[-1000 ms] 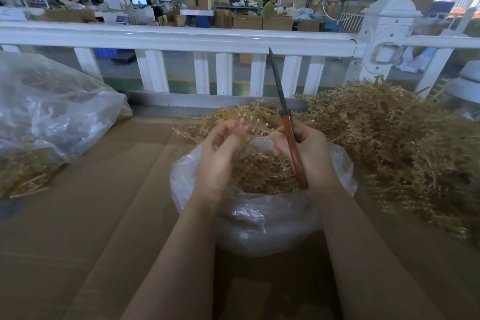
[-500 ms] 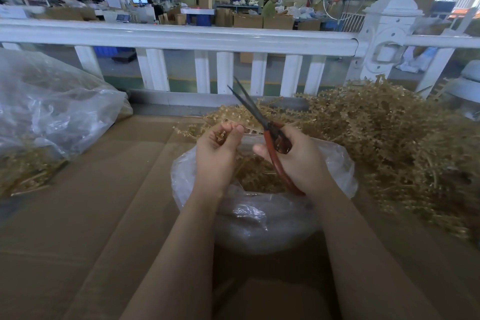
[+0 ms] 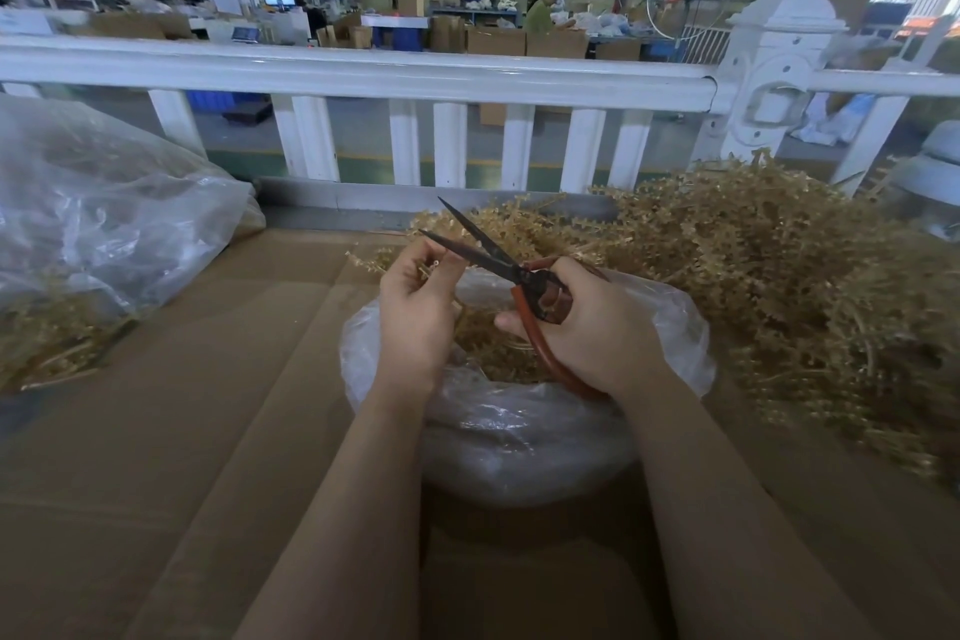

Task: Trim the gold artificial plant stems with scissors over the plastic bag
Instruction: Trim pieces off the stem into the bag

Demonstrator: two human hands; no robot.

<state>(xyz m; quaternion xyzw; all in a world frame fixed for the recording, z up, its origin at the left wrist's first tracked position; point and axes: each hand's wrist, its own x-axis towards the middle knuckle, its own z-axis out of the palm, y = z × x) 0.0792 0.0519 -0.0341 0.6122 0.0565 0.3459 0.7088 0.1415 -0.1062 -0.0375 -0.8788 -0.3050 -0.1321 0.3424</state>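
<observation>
The scissors (image 3: 498, 265) are now tilted to the left with the two blades spread apart, while one second ago the blades were together and pointed almost straight up. The right hand (image 3: 582, 327) grips the red handles, and the left hand (image 3: 415, 312) pinches a small gold stem (image 3: 431, 268) between the fingertips and holds it up close to the lower blade. I judge this means the person prepares the next cut: the blades have opened and come toward the stem, but the stem is not yet between them as far as I can see. Both hands stay above the plastic bag (image 3: 519, 431), which stands open on the cardboard surface (image 3: 208, 405) and already contains gold pieces, so the trimmed part should fall inside. The big pile of gold stems (image 3: 779, 276) waits at the right, just beside the bag. Another clear bag (image 3: 104, 224) lies at the left, well apart
</observation>
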